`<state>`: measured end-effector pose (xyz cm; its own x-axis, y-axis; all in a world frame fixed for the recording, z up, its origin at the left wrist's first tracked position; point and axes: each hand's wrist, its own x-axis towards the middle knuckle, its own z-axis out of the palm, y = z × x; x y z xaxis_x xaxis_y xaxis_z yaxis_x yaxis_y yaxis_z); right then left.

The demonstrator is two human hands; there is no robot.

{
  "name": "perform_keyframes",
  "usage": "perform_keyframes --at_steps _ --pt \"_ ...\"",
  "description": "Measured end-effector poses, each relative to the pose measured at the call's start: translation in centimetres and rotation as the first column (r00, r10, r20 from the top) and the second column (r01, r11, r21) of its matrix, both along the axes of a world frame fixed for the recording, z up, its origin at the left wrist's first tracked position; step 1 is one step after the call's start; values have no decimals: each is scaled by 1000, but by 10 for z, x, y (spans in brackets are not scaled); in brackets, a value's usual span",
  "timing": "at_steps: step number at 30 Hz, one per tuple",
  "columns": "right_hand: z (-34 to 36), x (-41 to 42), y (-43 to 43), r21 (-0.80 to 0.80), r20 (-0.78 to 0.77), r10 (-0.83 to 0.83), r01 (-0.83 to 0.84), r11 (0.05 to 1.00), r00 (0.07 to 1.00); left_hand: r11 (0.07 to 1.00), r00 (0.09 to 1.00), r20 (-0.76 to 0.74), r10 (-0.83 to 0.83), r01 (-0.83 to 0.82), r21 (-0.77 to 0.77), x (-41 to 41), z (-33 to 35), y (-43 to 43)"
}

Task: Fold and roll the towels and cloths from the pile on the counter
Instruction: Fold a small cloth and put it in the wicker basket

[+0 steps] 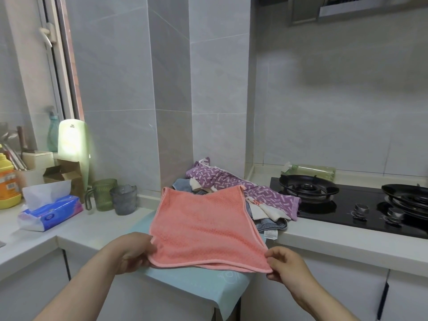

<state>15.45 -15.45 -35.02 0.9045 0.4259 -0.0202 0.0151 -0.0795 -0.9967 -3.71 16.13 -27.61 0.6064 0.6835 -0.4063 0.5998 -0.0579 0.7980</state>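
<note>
Over the counter (pixel 97 232), both hands (pixel 133 252) pinch the pink towel's (pixel 203 225) near corners

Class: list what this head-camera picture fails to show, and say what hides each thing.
Cloth pile: head view, the pink towel hides its near part.
Care label: print too small.
Right burner: cut off by the right edge.
Orange bottle: cut by the left edge, label blurred.

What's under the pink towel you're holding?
Beneath the pink towel, a light blue mat shows at its near edge, hanging over the counter. The towel, held by left hand and right hand, hides the rest of the mat and the pile's near side.
</note>
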Motion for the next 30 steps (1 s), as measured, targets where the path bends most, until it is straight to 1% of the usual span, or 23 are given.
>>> perform_keyframes --at_steps 2,4,6,8,10,12,15,17,21,25,27,30 --pt "1 0 1 29 -27 5 -4 1000 1000 998 1000 17 -23 24 -57 -1 1 -2" --pt "2 0 1 55 -62 15 -11 998 998 990 997 66 -39 48 -133 -3 1 -6" --pt "6 1 1 73 -102 37 -30 997 994 988 989 143 -46 66 -140 -2 1 -9" --pt "10 1 1 69 -117 69 -61 996 991 992 980 196 -44 66 -105 -1 4 -13" --pt "12 1 0 41 -80 108 -104 994 991 993 966 259 -11 42 -112 -2 5 -15" --pt "15 1 -2 -5 0 138 -138 990 990 989 948 313 46 0 -145 -1 5 -15" --pt "18 -1 -3 -66 109 150 -144 987 983 973 921 350 170 -101 -209 0 8 -18" --pt "20 -1 -2 -63 130 134 -126 990 983 961 905 359 227 -149 -231 0 10 -22" --pt "24 1 1 -25 140 109 -106 994 984 970 907 360 217 -158 -186 -5 11 -26" --pt "29 3 0 -37 162 110 -105 994 981 962 905 328 271 -268 -55 -9 7 -12" --pt "30 4 -1 -36 161 109 -105 994 981 963 896 361 258 -269 -21 -12 3 -10" --pt "30 3 0 -35 151 113 -109 993 982 964 869 428 246 -267 -13 -18 -2 -13"
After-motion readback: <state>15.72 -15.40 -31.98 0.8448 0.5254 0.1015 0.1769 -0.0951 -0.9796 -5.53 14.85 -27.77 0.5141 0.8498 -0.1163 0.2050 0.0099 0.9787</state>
